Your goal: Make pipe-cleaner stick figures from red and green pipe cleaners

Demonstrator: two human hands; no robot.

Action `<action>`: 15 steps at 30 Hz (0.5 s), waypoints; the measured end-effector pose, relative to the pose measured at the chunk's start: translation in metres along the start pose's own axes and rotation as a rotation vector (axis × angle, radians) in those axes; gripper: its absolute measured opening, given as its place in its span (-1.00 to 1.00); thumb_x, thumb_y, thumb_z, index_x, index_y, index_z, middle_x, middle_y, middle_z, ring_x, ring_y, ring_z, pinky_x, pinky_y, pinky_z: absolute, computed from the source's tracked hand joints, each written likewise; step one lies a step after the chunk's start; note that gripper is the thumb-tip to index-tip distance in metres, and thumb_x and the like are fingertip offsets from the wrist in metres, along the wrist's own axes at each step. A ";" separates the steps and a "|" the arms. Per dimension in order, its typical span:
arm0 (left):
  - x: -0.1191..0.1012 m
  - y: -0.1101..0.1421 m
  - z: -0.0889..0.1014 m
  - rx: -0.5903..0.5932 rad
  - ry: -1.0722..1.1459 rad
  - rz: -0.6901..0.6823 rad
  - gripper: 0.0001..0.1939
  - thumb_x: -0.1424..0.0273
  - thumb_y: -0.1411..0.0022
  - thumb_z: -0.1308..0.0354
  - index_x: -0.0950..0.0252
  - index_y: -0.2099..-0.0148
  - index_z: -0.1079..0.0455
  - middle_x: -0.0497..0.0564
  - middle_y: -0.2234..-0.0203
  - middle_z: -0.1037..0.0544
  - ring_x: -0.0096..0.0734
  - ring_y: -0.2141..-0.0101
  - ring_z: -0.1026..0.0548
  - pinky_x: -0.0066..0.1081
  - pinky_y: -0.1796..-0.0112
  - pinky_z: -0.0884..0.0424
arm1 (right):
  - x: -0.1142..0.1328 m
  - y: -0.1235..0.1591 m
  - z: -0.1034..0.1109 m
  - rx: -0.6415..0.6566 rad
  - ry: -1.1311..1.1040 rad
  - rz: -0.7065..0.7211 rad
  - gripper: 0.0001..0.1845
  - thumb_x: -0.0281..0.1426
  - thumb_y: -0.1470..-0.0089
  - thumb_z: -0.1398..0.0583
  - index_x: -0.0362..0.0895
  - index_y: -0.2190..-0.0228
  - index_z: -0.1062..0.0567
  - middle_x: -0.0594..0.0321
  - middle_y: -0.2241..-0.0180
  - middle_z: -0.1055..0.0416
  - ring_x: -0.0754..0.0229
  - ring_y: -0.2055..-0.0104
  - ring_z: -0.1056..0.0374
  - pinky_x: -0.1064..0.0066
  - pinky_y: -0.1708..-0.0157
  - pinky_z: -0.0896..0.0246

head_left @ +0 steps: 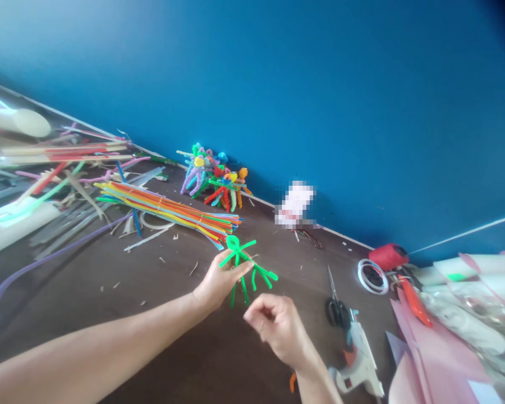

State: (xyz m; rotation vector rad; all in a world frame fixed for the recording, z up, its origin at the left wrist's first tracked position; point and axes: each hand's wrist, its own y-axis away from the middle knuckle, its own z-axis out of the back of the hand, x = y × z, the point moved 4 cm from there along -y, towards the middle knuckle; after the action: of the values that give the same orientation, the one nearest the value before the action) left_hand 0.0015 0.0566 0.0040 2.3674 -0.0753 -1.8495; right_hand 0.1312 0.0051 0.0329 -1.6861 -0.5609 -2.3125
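My left hand (219, 279) grips a green pipe-cleaner figure (237, 255) between thumb and fingers. The figure has a looped head, arms sticking out to the sides and several leg strands hanging down and to the right. Just below and right of those strands is my right hand (280, 325), its fingers curled and thumb and fingertips pinched together. Nothing shows between them, and the hand is apart from the figure. Behind my left hand lies a bundle of coloured pipe cleaners (168, 209), mostly orange and yellow, tied with thin bands.
Finished pipe-cleaner figures (219, 174) stand by the blue wall (278, 101). Loose strips and sticks (67, 151) clutter the left. On the right lie scissors (337, 308), a white glue gun (362, 359), a tape roll (372, 276), a red spool (388, 256) and pink sheets (437, 348).
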 end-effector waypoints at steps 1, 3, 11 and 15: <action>0.001 -0.001 0.000 0.002 0.005 0.008 -0.78 0.31 0.10 -0.22 0.36 0.43 -0.32 -0.14 0.64 -0.35 -0.60 0.61 -0.25 -0.54 0.57 -0.17 | 0.004 0.002 0.009 -0.163 0.087 0.060 -0.70 -0.22 0.00 -0.12 -0.19 0.58 -0.37 0.41 0.72 -0.12 0.41 0.68 -0.04 0.56 0.68 0.06; 0.003 -0.001 0.000 0.014 0.029 0.029 -0.78 0.31 0.10 -0.22 0.35 0.43 -0.32 -0.14 0.63 -0.35 -0.58 0.60 -0.28 -0.54 0.55 -0.19 | 0.011 0.007 0.024 -0.495 0.264 0.211 -0.78 -0.29 -0.02 -0.11 -0.16 0.55 -0.37 0.35 0.65 -0.21 0.35 0.61 -0.13 0.52 0.60 -0.06; 0.001 0.001 -0.007 0.156 0.055 0.032 -0.80 0.35 0.07 -0.21 0.36 0.47 -0.28 -0.15 0.68 -0.32 -0.57 0.60 -0.29 -0.51 0.51 -0.23 | 0.002 -0.005 0.020 -0.474 0.647 0.325 -0.70 -0.43 -0.05 -0.05 -0.12 0.14 -0.38 0.11 0.23 -0.41 0.13 0.22 -0.34 0.31 0.22 -0.25; 0.004 0.001 -0.009 0.201 0.107 0.078 -0.79 0.37 0.09 -0.23 0.36 0.45 -0.28 -0.14 0.67 -0.35 -0.55 0.59 -0.32 -0.50 0.50 -0.27 | 0.002 -0.005 0.017 -0.422 0.795 0.309 -0.71 -0.48 -0.09 0.02 -0.13 0.21 -0.43 0.13 0.35 -0.44 0.15 0.32 -0.36 0.33 0.29 -0.25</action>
State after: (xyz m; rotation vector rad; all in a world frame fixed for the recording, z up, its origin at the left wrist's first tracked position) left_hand 0.0109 0.0554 0.0024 2.5505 -0.3527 -1.7512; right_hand 0.1428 0.0170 0.0381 -0.7388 0.3368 -2.6721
